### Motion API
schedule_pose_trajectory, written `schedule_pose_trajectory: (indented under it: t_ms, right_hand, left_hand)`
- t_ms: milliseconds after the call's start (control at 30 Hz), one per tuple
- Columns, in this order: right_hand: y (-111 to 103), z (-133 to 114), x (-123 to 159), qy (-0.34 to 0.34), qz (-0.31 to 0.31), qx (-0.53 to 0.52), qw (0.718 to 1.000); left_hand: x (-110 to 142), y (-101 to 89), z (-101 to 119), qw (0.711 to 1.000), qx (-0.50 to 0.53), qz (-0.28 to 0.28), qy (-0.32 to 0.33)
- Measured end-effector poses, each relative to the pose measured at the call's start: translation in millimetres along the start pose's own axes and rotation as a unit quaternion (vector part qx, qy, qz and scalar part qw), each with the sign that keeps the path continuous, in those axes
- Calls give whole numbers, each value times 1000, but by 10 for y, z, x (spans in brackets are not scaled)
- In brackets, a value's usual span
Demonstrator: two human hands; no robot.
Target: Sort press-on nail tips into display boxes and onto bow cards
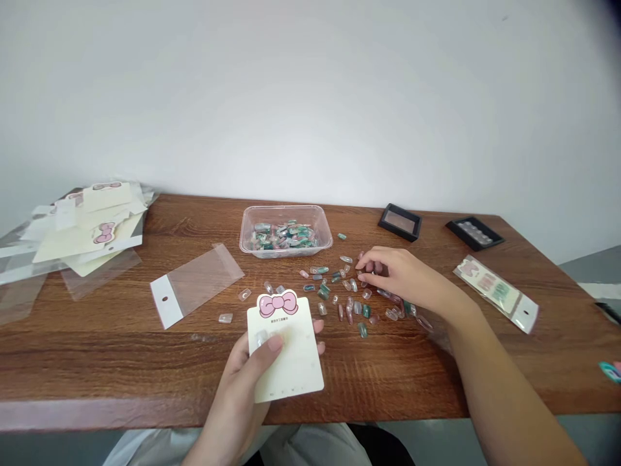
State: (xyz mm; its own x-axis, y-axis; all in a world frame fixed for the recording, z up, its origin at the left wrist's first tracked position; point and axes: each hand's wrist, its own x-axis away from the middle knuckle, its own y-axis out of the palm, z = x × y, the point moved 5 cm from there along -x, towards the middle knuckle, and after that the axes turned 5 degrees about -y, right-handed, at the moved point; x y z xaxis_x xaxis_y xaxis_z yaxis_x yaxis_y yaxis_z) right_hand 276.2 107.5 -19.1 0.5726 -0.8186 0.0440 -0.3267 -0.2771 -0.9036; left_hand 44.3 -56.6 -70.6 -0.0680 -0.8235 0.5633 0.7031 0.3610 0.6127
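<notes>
**Backing card held in left hand; right hand over loose press-on nails**

The left hand (237,382) grips a cream backing card printed with a pink bow (291,353), thumb across its face and fingertips showing past the far edge. Something translucent lies by the thumb, possibly a nail; this cannot be confirmed. The right hand (392,275) is narrowly closed, fingertips drawn together just above the scattered press-on nails (334,291) on the wooden table (145,382). Whether it pinches a nail cannot be determined.

Also recorded: a clear plastic tub (247,233) of further nails beyond the scatter; a clear cellophane bag (196,285) with a white header, lying left of the card; a pile of cards and bags (92,226) at the far left; two black trays (400,222) at the far edge; and a carded nail set in its bag (495,294) to the right.
</notes>
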Motion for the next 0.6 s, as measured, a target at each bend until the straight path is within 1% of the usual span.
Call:
schedule_pose_trajectory:
  t_ms: [100,167,300,400,600]
  right_hand:
    - [0,-63,-13,14,-6,-4,1000]
    - [-11,-97,-16,11,3,-2,1000]
    - [-22,-130,-26,-16,43,22,999]
    - [-13,-137,-41,-35,59,44,997]
    - [-27,-124,-23,-38,34,36,998]
  left_hand:
    - [-4,0,17,1000,-5,-6,4]
    - [-4,1,26,1000,-17,1,3]
    - [0,18,41,1000,-24,7,4]
    - [0,28,44,1000,-25,5,3]
    - [6,27,50,999,-30,11,4]
